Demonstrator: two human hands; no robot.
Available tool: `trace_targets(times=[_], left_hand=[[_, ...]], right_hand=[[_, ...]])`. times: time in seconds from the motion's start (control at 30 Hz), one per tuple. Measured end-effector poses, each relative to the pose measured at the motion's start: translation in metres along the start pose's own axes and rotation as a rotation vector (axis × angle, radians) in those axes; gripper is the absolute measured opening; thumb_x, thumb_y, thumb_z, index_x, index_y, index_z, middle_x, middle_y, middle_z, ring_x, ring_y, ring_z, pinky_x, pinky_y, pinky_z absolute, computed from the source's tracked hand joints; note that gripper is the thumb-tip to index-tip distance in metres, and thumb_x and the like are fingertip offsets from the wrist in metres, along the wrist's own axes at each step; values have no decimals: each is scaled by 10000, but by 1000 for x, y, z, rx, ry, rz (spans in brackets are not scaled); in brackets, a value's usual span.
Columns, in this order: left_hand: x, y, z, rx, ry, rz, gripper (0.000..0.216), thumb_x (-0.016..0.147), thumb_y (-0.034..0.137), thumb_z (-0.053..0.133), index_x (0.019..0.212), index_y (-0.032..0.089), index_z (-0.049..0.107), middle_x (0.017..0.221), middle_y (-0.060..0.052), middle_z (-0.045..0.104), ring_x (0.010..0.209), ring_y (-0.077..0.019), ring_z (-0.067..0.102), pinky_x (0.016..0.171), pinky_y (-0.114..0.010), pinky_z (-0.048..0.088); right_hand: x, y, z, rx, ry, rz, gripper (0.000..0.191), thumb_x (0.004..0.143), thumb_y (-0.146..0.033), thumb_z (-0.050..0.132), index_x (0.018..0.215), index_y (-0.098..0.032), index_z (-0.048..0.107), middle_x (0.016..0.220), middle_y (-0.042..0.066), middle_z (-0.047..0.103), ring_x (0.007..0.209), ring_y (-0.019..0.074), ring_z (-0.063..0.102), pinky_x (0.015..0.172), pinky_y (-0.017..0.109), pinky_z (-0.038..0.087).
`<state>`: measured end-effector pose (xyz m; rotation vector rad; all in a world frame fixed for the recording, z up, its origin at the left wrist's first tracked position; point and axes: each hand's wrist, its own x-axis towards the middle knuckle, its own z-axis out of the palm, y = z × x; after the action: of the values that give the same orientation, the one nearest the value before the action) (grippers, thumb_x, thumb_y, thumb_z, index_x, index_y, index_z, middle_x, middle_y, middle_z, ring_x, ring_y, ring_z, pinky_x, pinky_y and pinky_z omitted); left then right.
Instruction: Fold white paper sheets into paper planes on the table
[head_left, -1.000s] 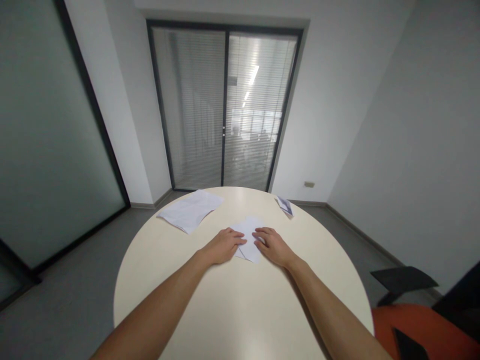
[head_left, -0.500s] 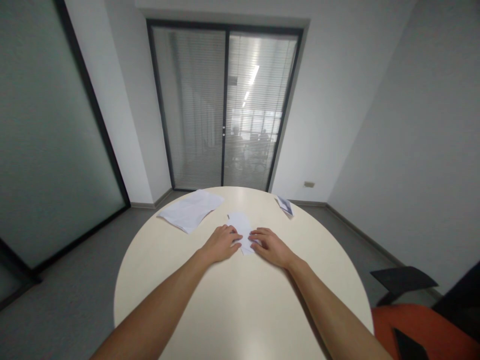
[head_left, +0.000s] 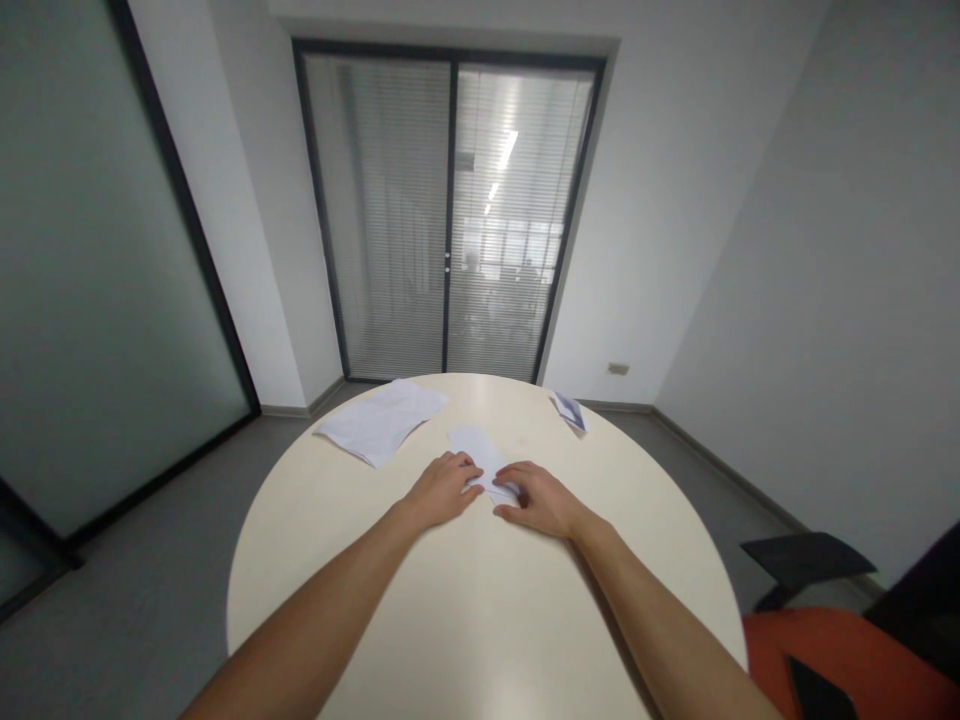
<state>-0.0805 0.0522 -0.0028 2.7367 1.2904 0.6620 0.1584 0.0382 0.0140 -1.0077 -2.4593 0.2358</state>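
Small white folded sheet of paper (head_left: pixel 478 452), that is the centre of the action. It lies flat on the round cream-coloured table (head_left: pixel 465 620), a little past the middle and straight ahead of the person.

From the head camera, both bare forearms reach in from the bottom of the frame and meet at the sheet's near end. The left hand (head_left: pixel 442 489) is down on the table, palm low, fingers stretched out loose with their tips on the paper's left near edge. That hand presses and grips nothing. The right hand (head_left: pixel 537 498) sits on the other side, fingers curled over the paper's near right corner. Whether it pinches that corner or only pushes on it cannot be told from here. The far end of the sheet pokes out beyond both hands.

Off to the left, well apart, lies a loose stack of white paper sheets (head_left: pixel 382 420). At the far right rim sits a small folded piece of paper with dark print (head_left: pixel 571 411). Behind the table stand dark-framed glass doors with blinds (head_left: pixel 450 210), and an orange chair seat (head_left: pixel 832 660) shows at lower right.
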Motion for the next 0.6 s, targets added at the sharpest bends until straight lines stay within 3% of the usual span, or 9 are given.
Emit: trace_targets(times=[0.3, 0.6], left_hand=[[0, 1, -2, 19, -2, 25, 304, 976, 367, 528, 1188, 236, 701, 1210, -78, 657, 1061, -253, 577, 988, -401, 446], [0, -1, 3, -34, 5, 10, 287, 963, 323, 552, 1190, 213, 690, 1241, -76, 649, 1156, -242, 578, 1020, -365, 453]], right_hand=[[2, -1, -1, 12, -11, 48, 336, 850, -390, 681, 1137, -215, 699, 1147, 89, 716, 1044, 256, 651, 943, 372, 491], [1, 3, 2, 28, -2, 47, 299, 864, -374, 674, 1113, -213, 704, 1143, 79, 715, 1065, 241, 640, 969, 355, 474]])
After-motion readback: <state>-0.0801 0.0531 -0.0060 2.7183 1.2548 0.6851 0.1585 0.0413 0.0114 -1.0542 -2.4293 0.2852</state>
